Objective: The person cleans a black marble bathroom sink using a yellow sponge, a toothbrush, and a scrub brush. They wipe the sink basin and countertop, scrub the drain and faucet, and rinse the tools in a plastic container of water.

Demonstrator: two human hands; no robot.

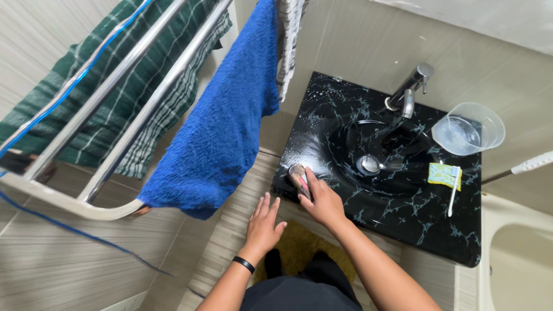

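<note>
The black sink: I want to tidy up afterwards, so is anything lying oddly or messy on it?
White suds streak the sink's back corner. A toothbrush lies across a yellow sponge on the rim. The right hand presses a brush at the front edge.

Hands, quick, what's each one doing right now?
Left hand: open, fingers spread, holding nothing.
Right hand: closed on a small scrubber at the black sink edge.

A black marbled sink (403,219) carries a clear cup (469,128) at its back corner, a yellow sponge (442,174) with a white toothbrush (453,190) laid across it, and a chrome tap (408,92) above the drain (368,165).
</note>
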